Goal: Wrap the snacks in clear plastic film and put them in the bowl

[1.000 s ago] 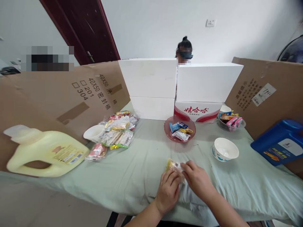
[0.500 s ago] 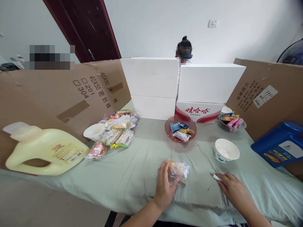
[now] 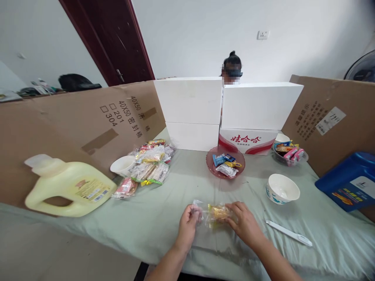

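A clear plastic snack bag (image 3: 213, 213) with yellow pieces inside is held just above the pale green tablecloth (image 3: 164, 218). My left hand (image 3: 187, 224) pinches its left end. My right hand (image 3: 244, 222) grips its right end. To the right of my right hand a white plastic knife (image 3: 288, 233) lies flat on the cloth. An empty white bowl (image 3: 283, 188) stands behind the knife.
A red plate (image 3: 225, 164) with wrapped snacks sits mid-table, a snack pile (image 3: 148, 164) and a white bowl (image 3: 123, 166) to its left. A yellow jug (image 3: 70, 189) lies far left, a blue jug (image 3: 348, 181) far right. Cardboard and white boxes (image 3: 228, 105) wall the table; a person sits behind them.
My right hand left the white knife on the cloth and came back to the bag. Both hands now hold the bag by its ends, lifted and stretched between them.
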The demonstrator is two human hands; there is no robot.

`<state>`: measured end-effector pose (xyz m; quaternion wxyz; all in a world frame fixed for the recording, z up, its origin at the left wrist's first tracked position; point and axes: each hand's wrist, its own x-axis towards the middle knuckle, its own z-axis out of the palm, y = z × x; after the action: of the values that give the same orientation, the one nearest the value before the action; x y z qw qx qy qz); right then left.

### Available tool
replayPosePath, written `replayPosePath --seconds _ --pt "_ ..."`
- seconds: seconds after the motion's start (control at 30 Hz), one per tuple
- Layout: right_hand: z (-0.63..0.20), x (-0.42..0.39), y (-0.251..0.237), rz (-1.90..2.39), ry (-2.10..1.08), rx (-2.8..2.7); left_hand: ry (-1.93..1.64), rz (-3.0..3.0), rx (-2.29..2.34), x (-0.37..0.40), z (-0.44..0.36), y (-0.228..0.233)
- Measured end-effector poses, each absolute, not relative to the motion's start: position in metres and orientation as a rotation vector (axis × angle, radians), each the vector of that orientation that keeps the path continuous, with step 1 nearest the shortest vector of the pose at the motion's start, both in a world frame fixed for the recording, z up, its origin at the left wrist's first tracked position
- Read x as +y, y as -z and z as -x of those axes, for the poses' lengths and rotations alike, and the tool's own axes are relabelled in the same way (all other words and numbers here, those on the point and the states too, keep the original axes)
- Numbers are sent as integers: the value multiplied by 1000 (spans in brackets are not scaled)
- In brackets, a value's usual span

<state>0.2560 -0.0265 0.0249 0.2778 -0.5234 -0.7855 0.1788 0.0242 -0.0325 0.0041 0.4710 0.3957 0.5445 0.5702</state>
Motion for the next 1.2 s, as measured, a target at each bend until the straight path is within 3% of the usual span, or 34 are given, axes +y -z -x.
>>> replayPosePath --seconds 0.2,0.37,0.5,0.7,0.83,0.97,1.2 --pt "-290 -59 -6 1316 -338 -1947 -1723 -1237 1579 -30 7 -17" --pt "-315 -80 -10 1285 -329 -2009 -1070 -2207 1263 -41 -16 -44" --pt "-338 -83 -13 1390 -283 -1927 -691 -2557 1058 -54 -26 -47" --pt "-323 -87 -47 1437 -218 -1767 -513 -2679 999 -84 -24 -35" --pt "-271 -91 -66 1231 -495 -2174 -308 -2573 1061 -93 -22 -47" --pt "-242 -90 -50 1411 -618 -2496 -168 -2450 1192 -92 -19 -59" --pt "-257 -88 -24 1562 -308 -2471 -489 -2577 1261 -79 -29 -52"
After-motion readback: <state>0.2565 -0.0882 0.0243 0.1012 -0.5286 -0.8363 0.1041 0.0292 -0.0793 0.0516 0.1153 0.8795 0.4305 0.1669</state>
